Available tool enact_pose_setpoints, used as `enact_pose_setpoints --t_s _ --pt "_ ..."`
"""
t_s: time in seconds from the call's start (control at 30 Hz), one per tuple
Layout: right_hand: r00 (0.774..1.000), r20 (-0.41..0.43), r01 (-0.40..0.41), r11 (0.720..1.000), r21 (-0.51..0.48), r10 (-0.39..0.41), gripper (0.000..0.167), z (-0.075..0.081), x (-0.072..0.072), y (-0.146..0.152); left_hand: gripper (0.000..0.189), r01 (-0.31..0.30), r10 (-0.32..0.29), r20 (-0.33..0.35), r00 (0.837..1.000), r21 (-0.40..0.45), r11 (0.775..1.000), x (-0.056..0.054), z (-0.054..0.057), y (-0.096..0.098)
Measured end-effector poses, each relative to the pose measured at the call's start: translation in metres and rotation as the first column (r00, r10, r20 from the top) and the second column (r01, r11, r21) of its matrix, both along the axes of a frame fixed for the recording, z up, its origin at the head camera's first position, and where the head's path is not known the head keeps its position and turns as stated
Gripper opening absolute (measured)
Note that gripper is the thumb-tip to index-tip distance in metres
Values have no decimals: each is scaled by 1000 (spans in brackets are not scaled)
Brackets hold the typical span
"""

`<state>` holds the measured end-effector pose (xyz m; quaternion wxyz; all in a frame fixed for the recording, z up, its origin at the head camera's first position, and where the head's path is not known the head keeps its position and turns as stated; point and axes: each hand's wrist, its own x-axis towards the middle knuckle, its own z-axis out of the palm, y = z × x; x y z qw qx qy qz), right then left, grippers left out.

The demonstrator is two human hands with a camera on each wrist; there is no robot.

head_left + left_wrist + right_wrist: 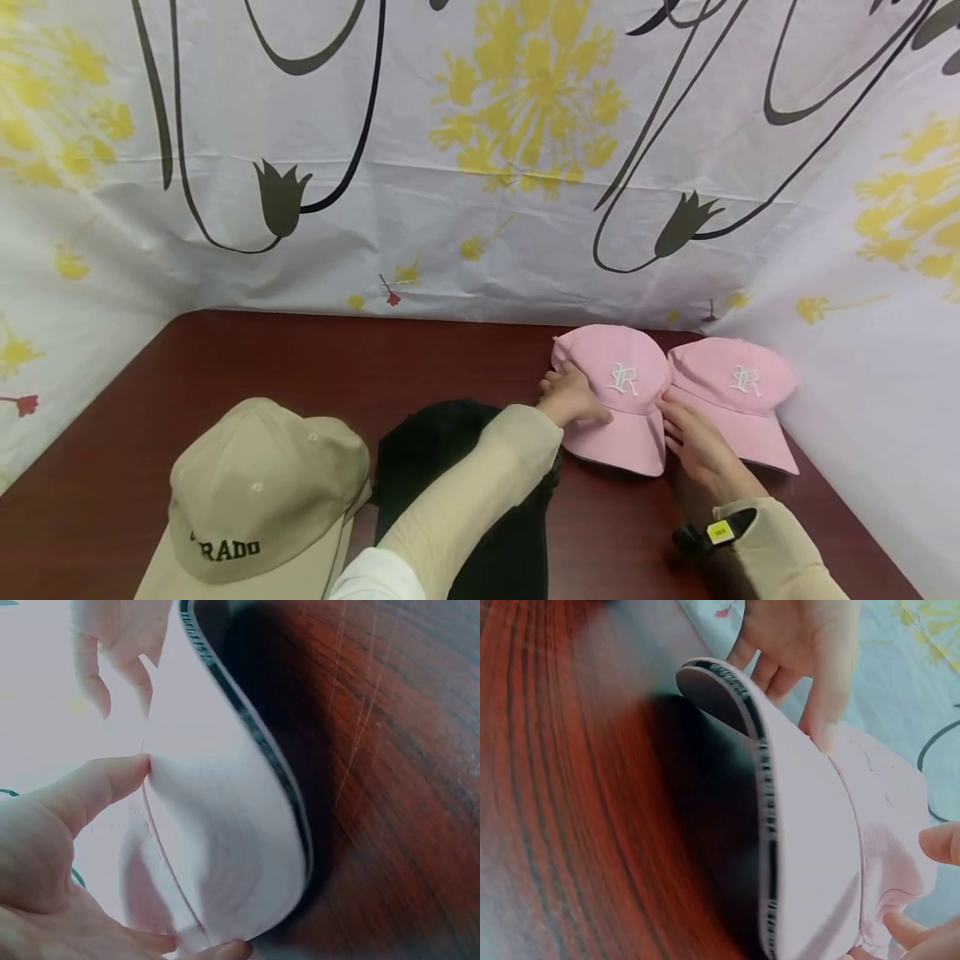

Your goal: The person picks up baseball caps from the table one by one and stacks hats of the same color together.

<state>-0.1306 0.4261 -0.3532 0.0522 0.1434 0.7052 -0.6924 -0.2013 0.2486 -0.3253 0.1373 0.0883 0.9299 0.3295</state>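
Note:
Two pink caps with a white "R" on the front sit side by side at the right of the table. My left hand (573,396) grips the left pink cap (607,358), thumb on the seam where brim meets crown and fingers at the crown's left side. My right hand (697,437) is at that cap's right side, its fingers loosely extended between the two caps. Behind those fingers sits the right pink cap (750,375). Close up in the right wrist view, the held cap's brim (810,847) shows a dark lettered edge.
A beige cap (255,492) with dark lettering lies at the front left. Next to it is a black cap (427,442), partly covered by my left sleeve. The dark red wooden table (337,350) is backed by a white floral cloth (420,192).

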Motion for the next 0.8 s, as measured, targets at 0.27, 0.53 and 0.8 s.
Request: enact_pose_setpoints --t_s 0.27,0.53,0.8 --pt "999 -50 20 999 45 -18 72 8 5 -5 95 -27 28 -34 999 33 999 1 5 -1" --pt "994 -114 2 998 68 6 75 14 8 -5 104 -43 45 -46 998 30 999 2 15 1" --pt "994 -100 56 995 77 -49 84 16 11 -1 103 -44 41 -84 996 -26 999 2 25 6"
